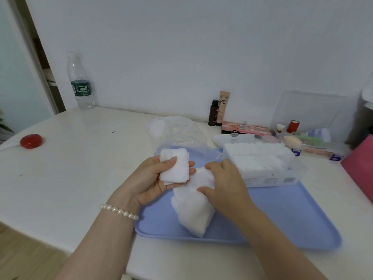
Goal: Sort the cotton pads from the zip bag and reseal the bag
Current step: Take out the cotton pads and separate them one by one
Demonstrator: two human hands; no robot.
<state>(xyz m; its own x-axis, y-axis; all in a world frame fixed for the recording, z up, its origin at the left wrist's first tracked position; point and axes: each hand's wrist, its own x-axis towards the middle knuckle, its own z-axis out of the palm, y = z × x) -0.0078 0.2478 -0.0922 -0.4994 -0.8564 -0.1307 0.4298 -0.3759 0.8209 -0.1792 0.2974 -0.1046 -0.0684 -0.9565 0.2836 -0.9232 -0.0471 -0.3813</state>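
My left hand [155, 182] holds a small stack of white cotton pads [175, 167], with the thumb pressed on top. My right hand [224, 182] grips the top of a loose pile of cotton pads [193, 211] lying on the blue tray [292, 223]. The clear zip bag [177, 136] lies crumpled and open behind the hands, partly on the tray's far edge. A clear plastic box [262, 166] packed with cotton pads stands on the tray to the right of my right hand.
A water bottle [80, 81] stands at the back left by the wall and a red round object [31, 140] lies at the left. Cosmetics tubes [219, 110], a palette [245, 128] and a clear organiser box [308, 126] crowd the back right. A pink item [359, 168] is at the right edge.
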